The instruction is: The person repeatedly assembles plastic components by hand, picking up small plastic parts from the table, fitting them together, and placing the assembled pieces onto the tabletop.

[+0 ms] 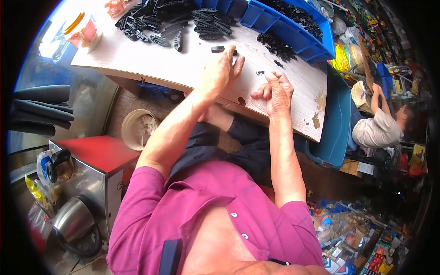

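Observation:
My left hand (222, 72) is over the middle of the white table, its fingers closed on an elongated black plastic piece (217, 49). One finger crosses the piece, and a bit of it shows on each side. My right hand (278, 94) is just above the table to the right, fingers curled in and thumb pressed toward the index finger. Whatever those fingers may hold is too small or hidden to make out. A small black part (260, 73) lies on the table beside the right fingertips.
Many similar black pieces (158, 24) are heaped at the far left of the table (183, 68). Loose small black parts (277, 47) lie before a blue divided bin (293, 30). A tub (84, 31) stands far left, a bucket (137, 129) below. Another person (378, 130) works at right.

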Available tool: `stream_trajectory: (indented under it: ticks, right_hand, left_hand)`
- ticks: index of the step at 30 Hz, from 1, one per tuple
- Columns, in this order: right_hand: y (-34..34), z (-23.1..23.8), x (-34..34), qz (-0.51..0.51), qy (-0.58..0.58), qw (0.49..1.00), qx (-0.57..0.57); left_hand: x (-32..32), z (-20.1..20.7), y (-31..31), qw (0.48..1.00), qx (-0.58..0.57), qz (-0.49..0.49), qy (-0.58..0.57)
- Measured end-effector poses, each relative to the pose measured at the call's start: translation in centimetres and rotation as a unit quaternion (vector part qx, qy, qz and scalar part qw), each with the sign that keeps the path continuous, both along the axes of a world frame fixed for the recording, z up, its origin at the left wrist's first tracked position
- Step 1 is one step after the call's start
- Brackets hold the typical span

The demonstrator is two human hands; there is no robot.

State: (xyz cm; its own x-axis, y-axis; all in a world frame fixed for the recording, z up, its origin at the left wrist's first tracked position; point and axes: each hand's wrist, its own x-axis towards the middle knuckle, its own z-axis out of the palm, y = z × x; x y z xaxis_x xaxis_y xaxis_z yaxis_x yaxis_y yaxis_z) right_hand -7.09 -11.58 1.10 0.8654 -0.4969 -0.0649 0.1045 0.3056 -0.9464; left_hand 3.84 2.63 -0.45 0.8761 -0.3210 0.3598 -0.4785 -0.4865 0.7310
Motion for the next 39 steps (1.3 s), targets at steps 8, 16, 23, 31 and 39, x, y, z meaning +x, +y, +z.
stream_trajectory:
  ticks: [8, 16, 23, 31, 39]
  right_hand:
    - [-0.1, -0.3, 0.0, -0.007, 0.005, 1.000, -0.003]
    - [0.2, -0.1, -0.1, -0.014, 0.004, 1.000, 0.009]
    - [0.6, 0.6, -0.2, -0.027, -0.032, 0.998, 0.045]
    - [-0.2, -0.5, -0.6, -0.023, -0.063, 0.996, 0.055]
    - [0.3, 0.1, -0.7, -0.001, -0.072, 0.993, 0.090]
  left_hand:
    - [0.5, 0.8, 1.7, 0.981, 0.130, 0.003, -0.142]
    - [-0.3, 0.2, 3.0, 0.985, 0.109, -0.023, -0.134]
    - [-1.1, -0.1, 3.5, 0.999, -0.022, -0.037, -0.014]
    - [-5.3, 2.2, -0.1, 0.780, -0.388, -0.245, 0.425]
    - [-4.6, 1.7, -0.8, 0.761, -0.364, -0.263, 0.468]
